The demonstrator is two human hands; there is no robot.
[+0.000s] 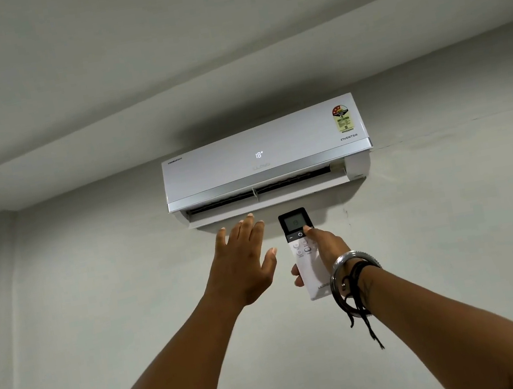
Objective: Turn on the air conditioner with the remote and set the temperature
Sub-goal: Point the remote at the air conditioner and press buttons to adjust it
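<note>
Two bare hands raised toward a white rectangular wall-mounted air conditioner, fixed high on a pale grey wall just under the ceiling. Front panel of the air conditioner lit with "18°", "INVERTER" printed at its right end under a coloured rating sticker, louvre along its bottom edge swung open. Just below the air conditioner, slightly right of its middle: a slim white plastic remote with a dark upper section and a small grey screen, upright and aimed up at the unit. Right hand wrapped around the remote, fingertips showing past its left edge, thumb pressed on the dark band of buttons right beside the power symbol. Wide silver metal bangle and knotted black thread band on that wrist, loose thread ends dangling down. Left hand below the left half of the air conditioner, just beside the remote but apart from it, spread wide and holding nothing, palm turned to the wall, fingertips overlapping the open louvre in view.
</note>
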